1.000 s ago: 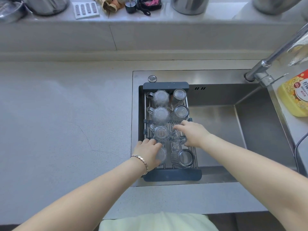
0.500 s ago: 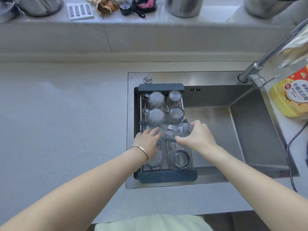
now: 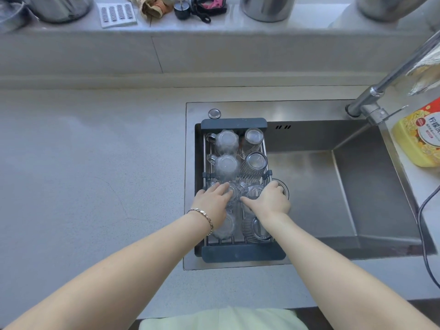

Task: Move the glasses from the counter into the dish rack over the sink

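Two bare hands meet over the middle of a dish rack (image 3: 242, 253) that spans the left end of a steel sink (image 3: 371, 186), its long axis running from the near edge of the basin to the far one. Glasses fill the dish rack in two columns. At the far end, two handled mugs (image 3: 226, 153) stand mouth down, bases up, handles pointing left; right of them two ribbed tumblers (image 3: 254, 151) lean with their bases tipped toward the camera. At the near end of the dish rack, another clear mug (image 3: 226, 226) and a ribbed tumbler (image 3: 258, 228) sit partly under the wrists. The left hand (image 3: 214, 201), a bracelet (image 3: 202, 216) at its wrist, lies with fingers (image 3: 222, 188) spread and curled over an upturned glass (image 3: 234, 192) in the dish rack's middle row. The right hand (image 3: 270, 201) is closed around a second glass (image 3: 253, 191) just right of the first, thumb pointing left toward the other hand; that glass is blurred and which way its mouth faces cannot be told. The two middle glasses appear to touch. Left of the dish rack, the grey counter (image 3: 95, 175) carries no glasses. Beyond the sink's right corner stand a chrome tap (image 3: 371, 98) and a yellow detergent bottle (image 3: 419, 134)
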